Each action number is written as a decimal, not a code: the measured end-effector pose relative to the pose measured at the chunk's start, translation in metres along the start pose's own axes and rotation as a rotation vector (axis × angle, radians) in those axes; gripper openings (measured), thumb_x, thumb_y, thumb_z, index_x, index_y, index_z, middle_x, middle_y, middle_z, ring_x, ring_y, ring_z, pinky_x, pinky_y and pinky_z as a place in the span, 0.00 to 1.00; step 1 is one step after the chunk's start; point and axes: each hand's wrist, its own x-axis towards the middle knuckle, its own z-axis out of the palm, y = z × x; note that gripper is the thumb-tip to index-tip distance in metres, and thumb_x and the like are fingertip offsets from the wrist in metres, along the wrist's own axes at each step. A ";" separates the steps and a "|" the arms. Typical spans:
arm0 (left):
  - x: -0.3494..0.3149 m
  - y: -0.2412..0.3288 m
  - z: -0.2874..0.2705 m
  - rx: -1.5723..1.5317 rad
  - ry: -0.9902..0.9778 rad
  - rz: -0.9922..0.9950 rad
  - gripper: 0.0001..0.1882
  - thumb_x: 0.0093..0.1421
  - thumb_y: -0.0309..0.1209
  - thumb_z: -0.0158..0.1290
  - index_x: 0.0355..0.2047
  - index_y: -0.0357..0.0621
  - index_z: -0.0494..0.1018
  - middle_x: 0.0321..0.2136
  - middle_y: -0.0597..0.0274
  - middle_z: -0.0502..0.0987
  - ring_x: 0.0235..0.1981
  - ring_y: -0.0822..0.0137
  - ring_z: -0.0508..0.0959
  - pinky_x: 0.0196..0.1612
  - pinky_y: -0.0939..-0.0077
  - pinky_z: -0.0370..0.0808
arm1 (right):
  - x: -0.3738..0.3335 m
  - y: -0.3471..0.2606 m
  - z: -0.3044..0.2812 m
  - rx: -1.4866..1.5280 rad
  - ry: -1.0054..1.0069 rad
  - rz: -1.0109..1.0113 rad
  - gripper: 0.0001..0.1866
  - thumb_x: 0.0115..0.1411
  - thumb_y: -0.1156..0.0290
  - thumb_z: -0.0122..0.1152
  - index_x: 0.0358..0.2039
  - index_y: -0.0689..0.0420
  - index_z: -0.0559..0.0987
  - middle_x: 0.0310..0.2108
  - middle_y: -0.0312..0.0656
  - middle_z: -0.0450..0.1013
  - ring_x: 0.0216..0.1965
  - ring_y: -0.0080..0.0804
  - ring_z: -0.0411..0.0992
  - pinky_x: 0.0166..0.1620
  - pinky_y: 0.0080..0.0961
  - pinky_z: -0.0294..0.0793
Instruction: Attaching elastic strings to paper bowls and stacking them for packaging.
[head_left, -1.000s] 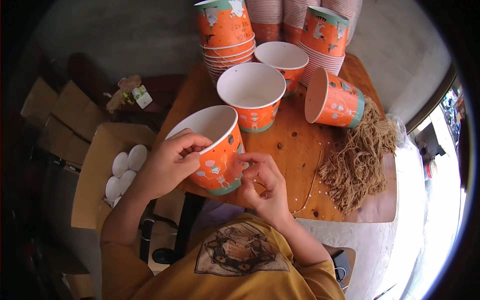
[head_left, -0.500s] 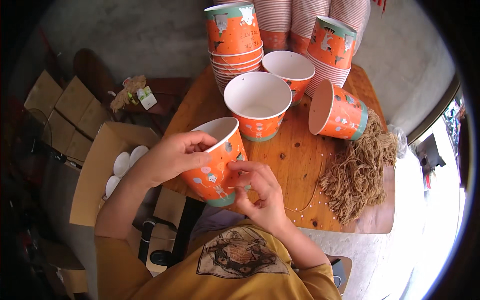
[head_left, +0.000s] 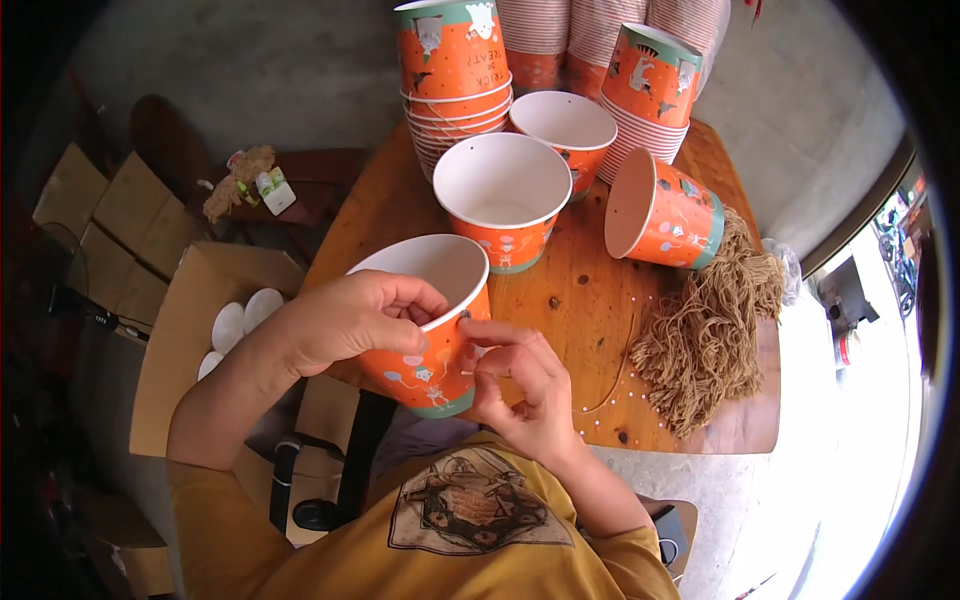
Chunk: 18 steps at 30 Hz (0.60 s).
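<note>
An orange paper bucket (head_left: 425, 375) with a green base band and party figures is tilted in front of me at the table's near edge. My left hand (head_left: 365, 320) grips its rim, fingers inside and thumb on the outer wall. Against the bucket's right side, my right hand (head_left: 520, 375) is closed in a pinch; a thin pale end like a cord's pokes out at the fingertips. A thin brown cord (head_left: 612, 392) lies curved on the table beside that hand. Whether it runs into the pinch is hidden.
Two buckets (head_left: 500, 190) (head_left: 565, 120) stand beyond, another bucket (head_left: 660, 215) lies tipped against a brown cord heap (head_left: 710, 345). Upside-down bucket stacks (head_left: 455, 70) (head_left: 655, 85) rise behind. Small white beads (head_left: 610, 425) dot the wooden table (head_left: 560, 350). A cardboard box (head_left: 165, 370) sits left.
The held bucket has turned so that its opening faces me more, with my left hand still on the rim. My right hand stays pinched at its side. The whole view has shifted slightly.
</note>
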 end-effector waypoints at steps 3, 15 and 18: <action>-0.001 -0.004 -0.001 0.017 0.003 -0.003 0.21 0.53 0.22 0.53 0.49 0.31 0.73 0.39 0.61 0.76 0.41 0.74 0.75 0.48 0.79 0.72 | 0.002 -0.001 0.002 -0.060 0.010 -0.074 0.12 0.44 0.84 0.62 0.31 0.59 0.75 0.47 0.42 0.77 0.39 0.41 0.75 0.42 0.33 0.76; -0.003 -0.010 -0.003 -0.027 -0.009 0.011 0.16 0.53 0.22 0.53 0.45 0.36 0.72 0.37 0.66 0.75 0.39 0.77 0.73 0.45 0.82 0.70 | 0.000 -0.002 0.008 -0.080 0.008 -0.077 0.11 0.44 0.83 0.61 0.30 0.58 0.74 0.47 0.40 0.77 0.39 0.42 0.74 0.43 0.34 0.77; -0.003 -0.010 -0.001 -0.041 -0.024 0.011 0.17 0.54 0.22 0.53 0.45 0.36 0.72 0.37 0.65 0.75 0.40 0.77 0.73 0.46 0.81 0.71 | -0.001 -0.001 0.007 -0.083 -0.013 -0.102 0.11 0.44 0.83 0.61 0.30 0.58 0.74 0.44 0.39 0.77 0.40 0.41 0.74 0.43 0.34 0.77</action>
